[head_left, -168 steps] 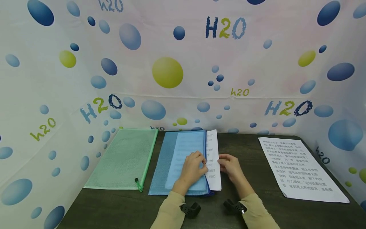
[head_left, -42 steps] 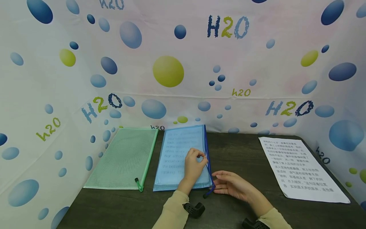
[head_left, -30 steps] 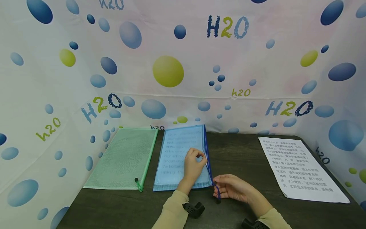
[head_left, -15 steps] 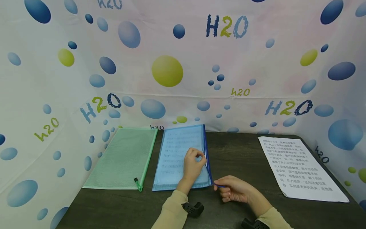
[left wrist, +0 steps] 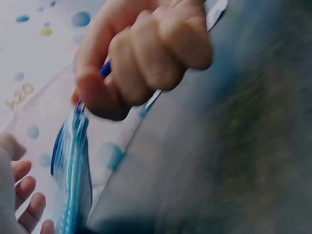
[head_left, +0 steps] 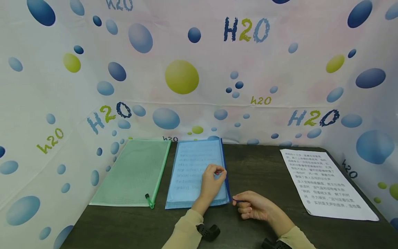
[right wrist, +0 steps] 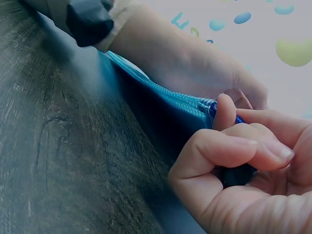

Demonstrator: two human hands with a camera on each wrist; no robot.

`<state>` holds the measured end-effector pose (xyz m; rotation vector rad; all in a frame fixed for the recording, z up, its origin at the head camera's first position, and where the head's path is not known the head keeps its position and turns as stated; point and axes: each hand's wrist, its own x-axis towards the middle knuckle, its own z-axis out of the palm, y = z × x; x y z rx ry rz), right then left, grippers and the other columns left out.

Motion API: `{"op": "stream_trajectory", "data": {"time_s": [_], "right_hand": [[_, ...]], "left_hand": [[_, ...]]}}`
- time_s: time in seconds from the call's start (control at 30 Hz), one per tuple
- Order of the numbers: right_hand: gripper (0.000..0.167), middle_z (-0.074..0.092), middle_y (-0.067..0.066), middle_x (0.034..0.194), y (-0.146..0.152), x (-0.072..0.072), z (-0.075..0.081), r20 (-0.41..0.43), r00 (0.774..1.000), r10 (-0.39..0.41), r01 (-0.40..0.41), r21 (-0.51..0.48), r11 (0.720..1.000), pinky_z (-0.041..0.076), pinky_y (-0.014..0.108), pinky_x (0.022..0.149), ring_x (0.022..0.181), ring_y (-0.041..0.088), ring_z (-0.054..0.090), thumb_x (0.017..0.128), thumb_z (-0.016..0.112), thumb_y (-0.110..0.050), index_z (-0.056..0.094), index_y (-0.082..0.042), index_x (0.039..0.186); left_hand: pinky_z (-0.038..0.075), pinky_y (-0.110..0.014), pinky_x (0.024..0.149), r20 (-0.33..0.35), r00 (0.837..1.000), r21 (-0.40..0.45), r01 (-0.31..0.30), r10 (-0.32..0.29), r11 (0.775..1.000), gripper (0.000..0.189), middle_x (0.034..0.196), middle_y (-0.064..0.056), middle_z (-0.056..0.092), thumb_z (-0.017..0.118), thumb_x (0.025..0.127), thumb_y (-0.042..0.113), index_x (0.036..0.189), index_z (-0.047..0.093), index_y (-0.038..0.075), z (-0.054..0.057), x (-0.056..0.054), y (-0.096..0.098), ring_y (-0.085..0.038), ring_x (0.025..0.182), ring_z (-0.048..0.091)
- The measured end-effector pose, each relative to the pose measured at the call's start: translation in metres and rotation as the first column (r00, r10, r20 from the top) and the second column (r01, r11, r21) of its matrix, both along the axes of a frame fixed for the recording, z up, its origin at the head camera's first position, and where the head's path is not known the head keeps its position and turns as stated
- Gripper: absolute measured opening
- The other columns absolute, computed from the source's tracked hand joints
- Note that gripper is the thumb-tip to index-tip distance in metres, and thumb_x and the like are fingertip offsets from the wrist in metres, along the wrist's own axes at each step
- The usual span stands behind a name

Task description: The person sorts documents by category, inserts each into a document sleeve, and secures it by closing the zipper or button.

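Observation:
The blue mesh zip folder (head_left: 186, 166) lies mid-table with a printed sheet showing through it. Over its right part is my left hand (head_left: 211, 183), its fingers loosely curved; in the left wrist view its fingertips (left wrist: 33, 209) stand apart from the folder's zipped edge (left wrist: 73, 170). At the near right corner my right hand (head_left: 256, 206) pinches the folder's blue zipper pull (head_left: 239, 201) between thumb and index finger, the other fingers curled in. The pull's black end (right wrist: 236, 174) is partly hidden by those fingers in the right wrist view.
A green mesh zip folder (head_left: 133, 173) with a green zipper pull (head_left: 150, 201) lies to the left. On the right is a white printed sheet (head_left: 326, 183). A patterned backdrop (head_left: 199, 69) rises behind the dark table (head_left: 124, 226).
The paper jutting from the blue folder has gone inside it. My right hand took the zipper pull and drew it rightward. Just now the folder's edge settled lower as my left fingers loosened.

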<state>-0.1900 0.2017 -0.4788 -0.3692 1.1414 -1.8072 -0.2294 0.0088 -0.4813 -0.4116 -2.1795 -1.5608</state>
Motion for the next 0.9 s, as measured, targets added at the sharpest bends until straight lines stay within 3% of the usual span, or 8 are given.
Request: {"op": "stream_trajectory", "data": {"time_s": [0.13,0.23,0.3,0.4,0.53,0.73,0.8,0.9], "right_hand": [[0.030,0.026,-0.012,0.055,0.000,0.001,0.000,-0.003,1.000,-0.007,0.007,0.007,1.000,0.032,0.017,0.053,0.048,0.001,0.024,0.104,0.035,-0.015,0.063,-0.013,0.095],[0.030,0.027,-0.012,0.054,0.000,0.001,-0.001,0.005,1.000,-0.012,0.012,0.020,1.000,0.033,0.017,0.053,0.047,0.001,0.025,0.104,0.036,-0.016,0.064,-0.012,0.094],[0.030,0.029,-0.013,0.054,-0.001,0.002,-0.001,0.004,1.000,-0.017,0.017,0.030,0.999,0.034,0.017,0.053,0.047,0.001,0.025,0.104,0.037,-0.016,0.064,-0.012,0.094],[0.029,0.030,-0.014,0.054,-0.001,0.002,-0.002,-0.003,1.000,-0.021,0.021,0.041,0.999,0.035,0.017,0.053,0.047,0.001,0.025,0.104,0.038,-0.016,0.064,-0.011,0.094],[0.030,0.031,-0.014,0.054,-0.001,0.002,-0.002,-0.010,1.000,-0.015,0.015,0.038,0.999,0.034,0.017,0.053,0.046,0.001,0.025,0.104,0.036,-0.015,0.064,-0.010,0.095],[0.029,0.031,-0.014,0.054,-0.001,0.001,-0.001,-0.016,0.999,-0.031,0.031,0.042,0.999,0.033,0.017,0.053,0.047,0.001,0.024,0.104,0.038,-0.016,0.064,-0.011,0.094],[0.028,0.030,-0.014,0.054,-0.002,0.002,0.000,-0.012,0.999,-0.032,0.033,0.043,0.999,0.033,0.017,0.052,0.047,0.001,0.023,0.104,0.039,-0.017,0.065,-0.011,0.094],[0.027,0.030,-0.014,0.054,-0.004,0.004,0.001,-0.011,0.999,-0.031,0.032,0.040,0.999,0.032,0.017,0.053,0.047,0.001,0.023,0.103,0.040,-0.017,0.065,-0.012,0.094]], "left_hand": [[0.048,-0.020,0.072,0.151,0.982,0.195,0.082,-0.113,0.977,0.014,0.093,-0.010,0.066,0.063,0.094,0.019,0.097,0.068,0.006,0.005,0.010,0.001,-0.010,0.081,0.059],[0.049,-0.021,0.071,0.299,0.924,0.391,0.111,-0.240,0.914,0.023,0.088,-0.009,0.064,0.059,0.096,0.021,0.100,0.067,0.000,0.010,0.020,-0.001,-0.009,0.077,0.058],[0.049,-0.023,0.069,0.370,0.865,0.505,0.119,-0.339,0.855,0.025,0.083,-0.005,0.062,0.056,0.097,0.021,0.100,0.065,-0.003,0.013,0.027,-0.003,-0.010,0.074,0.057],[0.047,-0.024,0.070,0.437,0.759,0.626,0.129,-0.482,0.769,0.024,0.081,0.000,0.058,0.053,0.097,0.022,0.095,0.064,0.001,0.016,0.040,-0.010,-0.011,0.073,0.054],[0.047,-0.025,0.073,0.463,0.631,0.703,0.167,-0.623,0.692,0.021,0.084,0.001,0.057,0.048,0.099,0.024,0.091,0.061,0.010,0.019,0.057,-0.018,-0.010,0.075,0.053],[0.047,-0.025,0.076,0.500,0.487,0.748,0.172,-0.716,0.640,0.026,0.087,0.002,0.058,0.043,0.101,0.029,0.092,0.060,0.012,0.022,0.074,-0.029,-0.010,0.078,0.054],[0.048,-0.025,0.077,0.521,0.420,0.759,0.171,-0.743,0.629,0.028,0.088,0.001,0.059,0.044,0.100,0.034,0.093,0.060,0.013,0.019,0.080,-0.033,-0.011,0.080,0.055],[0.049,-0.024,0.079,0.540,0.299,0.773,0.195,-0.787,0.604,0.033,0.091,0.002,0.060,0.043,0.100,0.042,0.095,0.061,0.014,0.013,0.088,-0.039,-0.010,0.083,0.056]]}}
